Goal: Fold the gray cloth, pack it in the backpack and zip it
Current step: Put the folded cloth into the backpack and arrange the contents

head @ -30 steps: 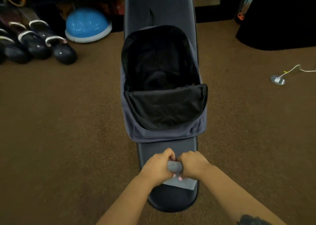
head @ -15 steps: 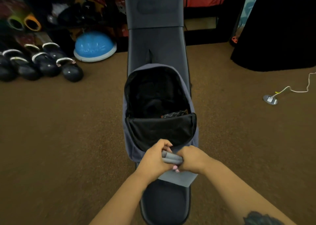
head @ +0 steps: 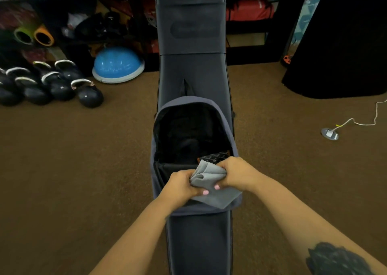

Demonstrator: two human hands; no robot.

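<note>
A grey-blue backpack [head: 184, 105] lies on a dark padded bench [head: 194, 71], its main compartment unzipped and gaping, black inside. The gray cloth [head: 211, 178], folded into a loose bundle, is held over the near edge of that opening. My left hand [head: 181, 185] grips its left side and my right hand [head: 238, 173] grips its right side. A flat corner of the cloth hangs down below my thumbs over the backpack's front. A dark patterned item [head: 215, 156] shows inside the bag just beyond my right hand.
Brown carpet lies on both sides of the bench. Several black kettlebells [head: 60, 84] and a blue half-dome trainer [head: 118, 64] sit at the left back. A floor socket with a white cable [head: 330, 133] is at the right. A black curtain [head: 343, 44] hangs at the back right.
Both hands have carried the cloth forward from the bench end up to the backpack's opening. The bundle has loosened and lifted. The camera view has tilted up.
</note>
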